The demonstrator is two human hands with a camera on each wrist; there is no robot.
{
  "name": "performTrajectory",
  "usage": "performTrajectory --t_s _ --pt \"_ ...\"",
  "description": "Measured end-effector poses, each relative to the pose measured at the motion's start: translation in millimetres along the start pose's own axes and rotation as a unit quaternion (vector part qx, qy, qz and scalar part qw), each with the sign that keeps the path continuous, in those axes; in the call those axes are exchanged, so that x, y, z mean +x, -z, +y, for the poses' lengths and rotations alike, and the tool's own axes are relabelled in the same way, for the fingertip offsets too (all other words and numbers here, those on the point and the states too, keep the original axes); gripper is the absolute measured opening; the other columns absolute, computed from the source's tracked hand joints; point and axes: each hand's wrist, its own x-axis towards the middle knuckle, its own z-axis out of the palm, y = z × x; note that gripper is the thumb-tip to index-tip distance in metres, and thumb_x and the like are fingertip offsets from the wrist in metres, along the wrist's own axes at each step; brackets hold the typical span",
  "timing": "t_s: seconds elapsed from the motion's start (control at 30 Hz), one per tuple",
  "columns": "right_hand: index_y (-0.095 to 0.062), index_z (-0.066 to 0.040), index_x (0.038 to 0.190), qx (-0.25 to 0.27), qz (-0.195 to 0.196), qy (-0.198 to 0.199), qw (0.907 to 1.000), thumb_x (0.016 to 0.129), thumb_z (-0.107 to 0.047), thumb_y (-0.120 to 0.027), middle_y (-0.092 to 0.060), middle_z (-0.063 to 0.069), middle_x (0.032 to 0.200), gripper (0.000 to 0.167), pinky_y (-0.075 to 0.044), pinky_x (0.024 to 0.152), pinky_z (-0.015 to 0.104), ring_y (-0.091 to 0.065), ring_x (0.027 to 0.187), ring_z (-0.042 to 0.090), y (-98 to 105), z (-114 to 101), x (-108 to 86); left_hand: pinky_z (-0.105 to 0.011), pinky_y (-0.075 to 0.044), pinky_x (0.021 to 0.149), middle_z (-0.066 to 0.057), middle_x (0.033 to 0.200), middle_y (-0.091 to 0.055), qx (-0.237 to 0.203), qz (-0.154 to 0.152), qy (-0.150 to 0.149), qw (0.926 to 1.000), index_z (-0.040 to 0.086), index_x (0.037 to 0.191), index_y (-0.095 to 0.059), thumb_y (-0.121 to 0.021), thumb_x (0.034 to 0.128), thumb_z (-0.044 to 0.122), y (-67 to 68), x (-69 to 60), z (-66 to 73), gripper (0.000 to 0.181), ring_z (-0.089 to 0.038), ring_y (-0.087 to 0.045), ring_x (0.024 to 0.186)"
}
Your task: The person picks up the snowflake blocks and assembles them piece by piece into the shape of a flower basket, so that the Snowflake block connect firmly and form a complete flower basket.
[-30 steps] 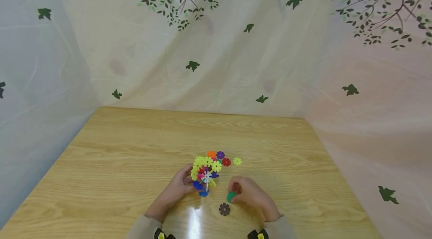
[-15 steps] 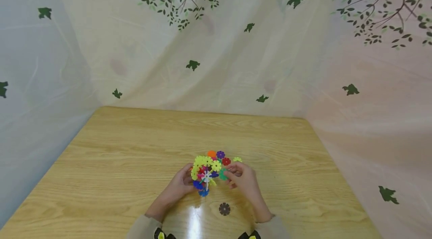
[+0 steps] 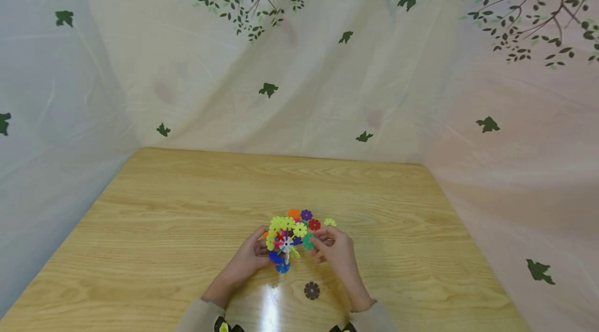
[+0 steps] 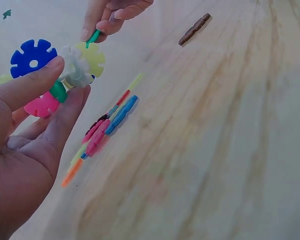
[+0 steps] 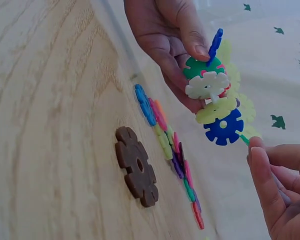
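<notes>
My left hand [image 3: 250,259] grips a cluster of joined snowflake discs [image 3: 286,244], lifted above the table. Its thumb presses near a blue disc [image 4: 34,59], with white, yellow, pink and another green disc around it. On the cluster's right side, my right hand [image 3: 339,254] pinches a green snowflake disc [image 3: 308,241] between thumb and finger. Seen edge-on in the left wrist view, this green disc [image 4: 93,37] meets the rim of a yellow disc [image 4: 94,59]. I cannot tell whether their slots interlock.
A brown snowflake disc [image 3: 311,290] lies alone on the wooden table [image 3: 187,191], nearer than both hands. Beyond the cluster lie several loose discs, among them an orange [image 3: 294,214], a purple [image 3: 306,215], a red [image 3: 314,224] and a yellow one [image 3: 329,222]. A printed cloth hangs behind.
My right hand has carried the green disc from beside the brown disc, away from me, up to the cluster's right side. It barely moves in the last half second. The left hand stays put.
</notes>
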Motion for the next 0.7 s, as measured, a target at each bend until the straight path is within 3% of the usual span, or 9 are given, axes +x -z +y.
performTrajectory --t_s 0.4,0.7 --pt "-0.064 0.004 0.102 0.016 -0.009 -0.005 0.9998 0.088 -0.006 -0.068 -0.070 0.015 0.090 0.018 -0.061 0.054 0.030 -0.071 0.072 0.026 -3.1 4.5 -1.5 -0.024 -0.055 0.089 -0.032 0.121 -0.061 0.003 0.001 -0.006 1.0000 -0.005 0.138 -0.036 -0.066 0.0851 -0.005 -1.3 0.2 -2.2 0.061 -0.021 -0.064 0.106" --pt "-0.062 0.005 0.102 0.022 -0.018 -0.004 0.9996 0.089 -0.006 -0.068 -0.070 0.014 0.091 0.019 -0.061 0.056 0.031 -0.069 0.068 0.015 -3.7 5.5 -1.7 -0.024 -0.056 0.088 -0.032 0.119 -0.061 0.005 0.001 -0.003 1.0000 -0.004 0.138 -0.037 -0.065 0.0844 -0.007 -1.8 0.8 -4.5 0.061 -0.017 -0.064 0.103"
